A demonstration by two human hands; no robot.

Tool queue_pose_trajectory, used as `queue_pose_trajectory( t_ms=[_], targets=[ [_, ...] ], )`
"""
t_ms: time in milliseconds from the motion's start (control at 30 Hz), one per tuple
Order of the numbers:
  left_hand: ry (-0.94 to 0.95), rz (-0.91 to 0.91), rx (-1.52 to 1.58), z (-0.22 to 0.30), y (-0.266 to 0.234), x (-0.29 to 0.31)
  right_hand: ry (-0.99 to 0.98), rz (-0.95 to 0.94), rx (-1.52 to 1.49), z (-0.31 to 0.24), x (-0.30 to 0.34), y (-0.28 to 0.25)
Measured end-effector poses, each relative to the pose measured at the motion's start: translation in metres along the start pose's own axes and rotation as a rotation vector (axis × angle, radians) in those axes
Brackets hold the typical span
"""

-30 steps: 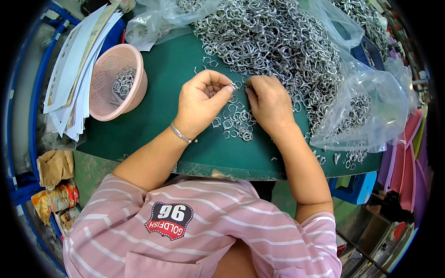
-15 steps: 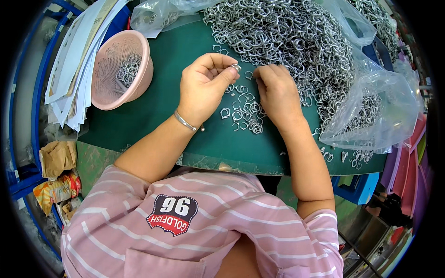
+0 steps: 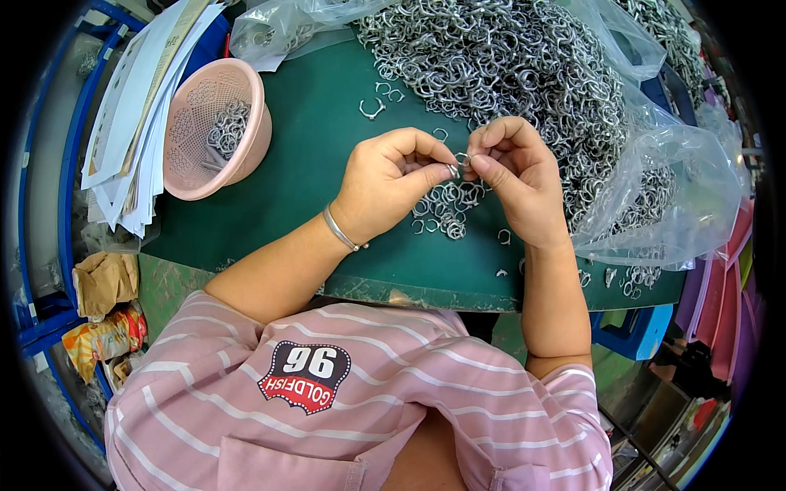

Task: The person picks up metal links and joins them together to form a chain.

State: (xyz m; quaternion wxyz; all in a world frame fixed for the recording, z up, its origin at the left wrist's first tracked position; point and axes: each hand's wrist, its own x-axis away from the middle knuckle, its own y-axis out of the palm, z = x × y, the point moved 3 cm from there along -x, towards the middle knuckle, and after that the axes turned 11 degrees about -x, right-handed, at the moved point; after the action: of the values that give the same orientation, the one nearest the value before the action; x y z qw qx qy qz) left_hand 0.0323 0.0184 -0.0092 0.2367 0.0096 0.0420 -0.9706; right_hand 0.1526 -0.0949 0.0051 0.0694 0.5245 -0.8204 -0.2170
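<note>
While the left hand [image 3: 393, 176] pinches at least one silver ring [image 3: 453, 172] between thumb and finger, the right hand [image 3: 526, 178] pinches another ring [image 3: 463, 158] just beside it, and I cannot tell if the two rings touch. Below both hands, a little heap [image 3: 444, 214] of rings lies on the green table [image 3: 315, 110], and a big pile [image 3: 499, 61] of them sits farther back. Out past that, a clear bag [image 3: 675, 188] lies at the right side of the pile, and a pink basket [image 3: 259, 131] with more rings inside sits on the left, next to some papers [image 3: 135, 106].
</note>
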Motion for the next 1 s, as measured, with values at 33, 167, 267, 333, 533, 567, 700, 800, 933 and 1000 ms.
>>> queue_pose_trajectory(
  t_ms=[33, 167, 267, 333, 533, 567, 700, 800, 933, 1000],
  targets=[
    [0.016, 0.005, 0.025, 0.000, 0.001, 0.001, -0.017, -0.015, -0.010, 0.000, 0.000, 0.001],
    [0.036, -0.001, 0.102, 0.000, 0.001, 0.001, -0.074, -0.056, 0.109, 0.000, 0.002, 0.006],
    [0.060, 0.026, 0.132, 0.000, 0.002, -0.002, -0.124, -0.039, 0.233, 0.004, 0.002, 0.005],
    [0.034, 0.026, 0.123, 0.000, 0.002, -0.002, -0.157, -0.005, 0.343, 0.004, 0.002, 0.005],
    [0.035, 0.158, 0.121, -0.003, -0.010, -0.006, -0.210, 0.061, 0.816, -0.014, 0.001, 0.000],
    [0.025, 0.185, 0.133, -0.004, -0.011, -0.006, -0.198, 0.023, 0.870, -0.014, 0.003, 0.002],
    [-0.046, 0.229, 0.246, -0.005, -0.013, -0.009, -0.258, -0.068, 1.068, -0.004, 0.005, 0.015],
    [-0.066, 0.226, 0.266, -0.005, -0.013, -0.010, -0.271, -0.128, 1.118, 0.009, 0.003, 0.018],
    [-0.036, 0.209, 0.180, -0.006, -0.014, -0.009, -0.272, -0.096, 1.088, 0.012, 0.002, 0.020],
    [-0.030, 0.207, 0.148, -0.006, -0.013, -0.009, -0.269, -0.096, 1.091, 0.012, 0.001, 0.020]
  ],
)
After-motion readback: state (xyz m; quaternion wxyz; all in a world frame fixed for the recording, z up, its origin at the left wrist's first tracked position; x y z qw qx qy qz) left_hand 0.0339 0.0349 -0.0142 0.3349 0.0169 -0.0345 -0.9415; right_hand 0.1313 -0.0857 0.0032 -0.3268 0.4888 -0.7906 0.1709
